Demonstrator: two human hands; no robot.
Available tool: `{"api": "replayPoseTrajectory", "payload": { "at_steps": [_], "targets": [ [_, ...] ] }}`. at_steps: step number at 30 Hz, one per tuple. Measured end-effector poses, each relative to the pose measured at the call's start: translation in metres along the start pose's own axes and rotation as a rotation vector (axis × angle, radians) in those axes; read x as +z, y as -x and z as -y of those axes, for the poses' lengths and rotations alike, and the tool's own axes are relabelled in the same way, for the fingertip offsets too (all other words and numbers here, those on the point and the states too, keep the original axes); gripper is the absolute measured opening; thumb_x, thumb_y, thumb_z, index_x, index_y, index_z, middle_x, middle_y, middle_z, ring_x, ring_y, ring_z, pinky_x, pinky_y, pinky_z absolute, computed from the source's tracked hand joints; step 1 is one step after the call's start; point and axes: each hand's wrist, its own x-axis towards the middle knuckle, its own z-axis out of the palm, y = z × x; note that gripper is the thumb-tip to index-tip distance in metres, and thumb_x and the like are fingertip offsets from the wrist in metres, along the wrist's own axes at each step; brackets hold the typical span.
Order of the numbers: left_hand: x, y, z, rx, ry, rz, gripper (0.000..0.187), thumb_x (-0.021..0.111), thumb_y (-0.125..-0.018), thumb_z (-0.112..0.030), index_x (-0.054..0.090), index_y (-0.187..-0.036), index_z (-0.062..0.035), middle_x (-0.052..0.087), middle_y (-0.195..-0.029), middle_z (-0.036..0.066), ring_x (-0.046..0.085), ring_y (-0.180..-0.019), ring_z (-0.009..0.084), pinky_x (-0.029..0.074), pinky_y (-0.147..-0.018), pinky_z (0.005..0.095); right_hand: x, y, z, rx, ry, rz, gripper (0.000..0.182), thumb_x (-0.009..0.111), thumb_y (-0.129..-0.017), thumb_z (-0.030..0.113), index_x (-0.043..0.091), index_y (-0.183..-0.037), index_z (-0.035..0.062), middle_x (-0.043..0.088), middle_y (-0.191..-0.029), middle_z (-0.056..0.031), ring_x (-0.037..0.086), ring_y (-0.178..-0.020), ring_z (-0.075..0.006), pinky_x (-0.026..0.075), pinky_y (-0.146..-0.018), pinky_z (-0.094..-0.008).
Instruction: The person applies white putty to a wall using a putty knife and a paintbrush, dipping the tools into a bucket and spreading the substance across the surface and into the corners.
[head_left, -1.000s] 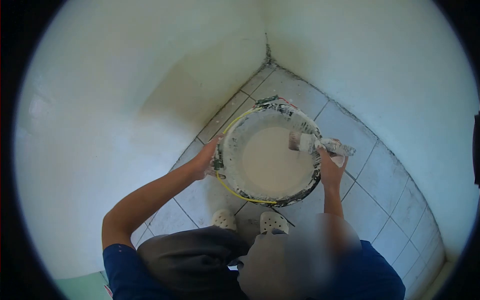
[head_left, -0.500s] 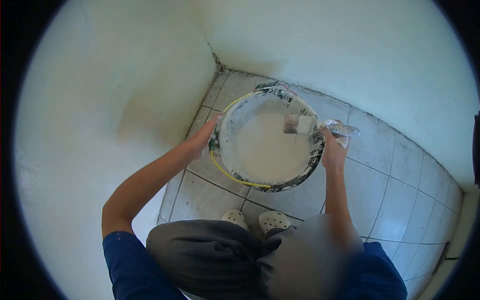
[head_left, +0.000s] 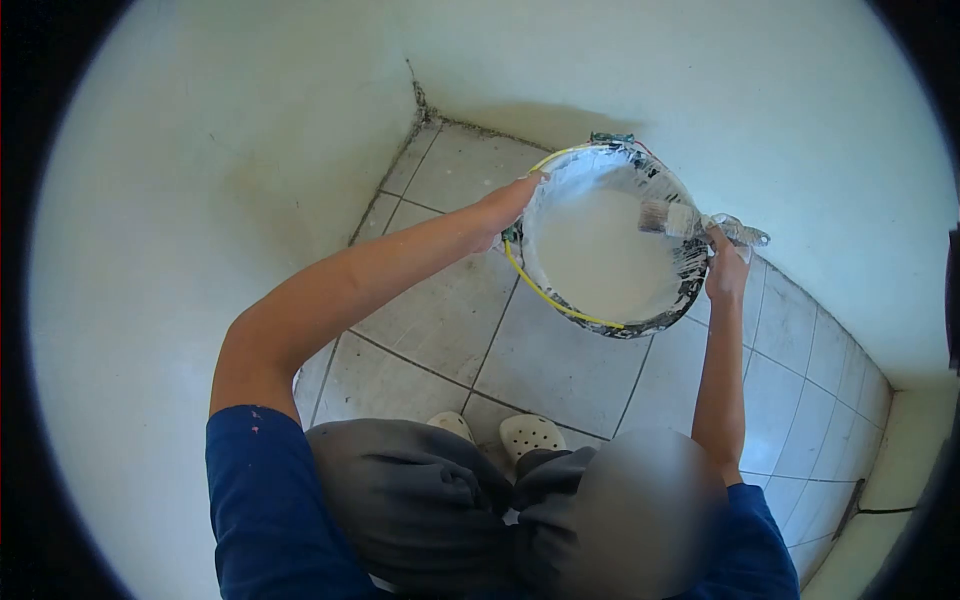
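A round black bucket (head_left: pixel 692 285), its rim smeared with white, holds white paint (head_left: pixel 600 250). My left hand (head_left: pixel 508 208) is closed on the bucket's left side, with the thumb up at the rim. Against the opposite side, my right hand (head_left: pixel 727 268) grips a paintbrush (head_left: pixel 682 220) and presses at the rim. The brush lies across that rim, its paint-stained bristles pointing left over the paint and its wrapped handle out to the right. A yellow cord-like handle (head_left: pixel 560 305) curves along the near left side of the bucket.
Pale walls (head_left: pixel 760 110) meet in a corner beyond the bucket, with dark grime along the base. Grey floor tiles (head_left: pixel 420 370) lie below. Cream clogs (head_left: pixel 530 435) and my bent knees are close in front of me.
The bucket has moved right and farther from me, toward the far wall, with both hands on it. The brush has travelled along in my right hand.
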Motion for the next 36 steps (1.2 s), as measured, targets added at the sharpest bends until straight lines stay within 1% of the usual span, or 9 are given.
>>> {"api": "replayPoseTrajectory", "payload": {
  "at_steps": [6, 11, 16, 20, 23, 29, 32, 34, 36],
  "targets": [
    [-0.011, -0.008, 0.034, 0.038, -0.123, -0.240, 0.062, 0.044, -0.085, -0.048, 0.053, -0.116, 0.0052, 0.057, -0.111, 0.022, 0.057, -0.101, 0.0312, 0.047, -0.081, 0.0447, 0.022, 0.032, 0.019, -0.262, 0.482, 0.163, 0.023, 0.069, -0.074, 0.006, 0.061, -0.096, -0.0003, 0.063, -0.087, -0.0059, 0.058, -0.076, -0.0133, 0.047, -0.071, -0.0280],
    [-0.032, 0.017, 0.044, -0.015, -0.125, -0.182, 0.061, 0.046, -0.084, -0.053, 0.051, -0.119, -0.0032, 0.054, -0.114, 0.016, 0.058, -0.096, 0.0247, 0.047, -0.079, 0.0430, 0.048, 0.023, 0.019, -0.364, 0.734, 0.241, 0.038, 0.074, -0.072, 0.016, 0.059, -0.104, 0.0000, 0.063, -0.097, -0.0094, 0.059, -0.088, -0.0163, 0.048, -0.077, -0.0301],
    [-0.069, 0.076, 0.071, 0.043, -0.077, -0.203, 0.057, 0.049, -0.085, -0.051, 0.050, -0.123, -0.0089, 0.051, -0.121, 0.010, 0.057, -0.097, 0.0218, 0.047, -0.081, 0.0391, 0.100, 0.011, 0.066, -0.412, 0.865, 0.572, 0.047, 0.077, -0.070, 0.020, 0.059, -0.108, 0.0019, 0.062, -0.105, -0.0142, 0.059, -0.094, -0.0205, 0.048, -0.081, -0.0331],
    [-0.101, 0.129, 0.090, 0.077, -0.072, -0.133, 0.052, 0.049, -0.087, -0.048, 0.050, -0.124, -0.0114, 0.052, -0.121, 0.010, 0.056, -0.099, 0.0223, 0.047, -0.083, 0.0374, 0.135, 0.049, 0.107, -0.517, 1.187, 0.442, 0.041, 0.075, -0.070, 0.022, 0.062, -0.105, 0.0040, 0.065, -0.098, -0.0133, 0.062, -0.090, -0.0227, 0.048, -0.080, -0.0333],
    [-0.110, 0.158, 0.082, 0.125, -0.155, -0.174, 0.047, 0.050, -0.087, -0.044, 0.052, -0.121, -0.0112, 0.054, -0.117, 0.011, 0.055, -0.101, 0.0229, 0.045, -0.086, 0.0361, 0.133, 0.040, 0.108, -0.461, 1.105, 0.699, 0.039, 0.075, -0.070, 0.023, 0.064, -0.103, 0.0043, 0.066, -0.095, -0.0121, 0.062, -0.088, -0.0235, 0.048, -0.081, -0.0340],
    [-0.114, 0.179, 0.063, 0.137, -0.090, -0.249, 0.053, 0.053, -0.085, -0.047, 0.050, -0.122, -0.0084, 0.055, -0.116, 0.010, 0.056, -0.101, 0.0197, 0.046, -0.085, 0.0356, 0.118, 0.034, 0.085, -0.363, 1.100, 0.768, 0.033, 0.073, -0.070, 0.018, 0.065, -0.100, 0.0060, 0.066, -0.094, -0.0121, 0.062, -0.089, -0.0255, 0.047, -0.082, -0.0327],
    [-0.105, 0.185, 0.044, 0.025, -0.179, -0.318, 0.052, 0.054, -0.086, -0.044, 0.050, -0.122, -0.0069, 0.055, -0.116, 0.009, 0.055, -0.101, 0.0185, 0.045, -0.086, 0.0351, 0.109, 0.040, 0.079, -0.434, 1.104, 0.881, 0.033, 0.072, -0.071, 0.017, 0.063, -0.101, 0.0084, 0.063, -0.103, -0.0129, 0.058, -0.099, -0.0286, 0.044, -0.089, -0.0341],
    [-0.107, 0.183, 0.037, 0.005, -0.230, -0.336, 0.051, 0.054, -0.086, -0.042, 0.050, -0.122, -0.0061, 0.055, -0.116, 0.008, 0.056, -0.100, 0.0186, 0.045, -0.086, 0.0353, 0.088, 0.042, 0.053, -0.688, 1.143, 0.691, 0.034, 0.074, -0.068, 0.007, 0.063, -0.100, 0.0052, 0.063, -0.102, -0.0110, 0.055, -0.106, -0.0266, 0.043, -0.091, -0.0353],
    [-0.110, 0.178, 0.028, -0.019, -0.306, -0.359, 0.050, 0.054, -0.086, -0.041, 0.051, -0.121, -0.0043, 0.055, -0.115, 0.009, 0.056, -0.099, 0.0204, 0.045, -0.086, 0.0361, 0.077, 0.041, 0.044, -0.640, 1.107, 0.773, 0.034, 0.074, -0.068, 0.008, 0.063, -0.100, 0.0056, 0.061, -0.105, -0.0118, 0.050, -0.113, -0.0309, 0.039, -0.095, -0.0382]
  ]
}}
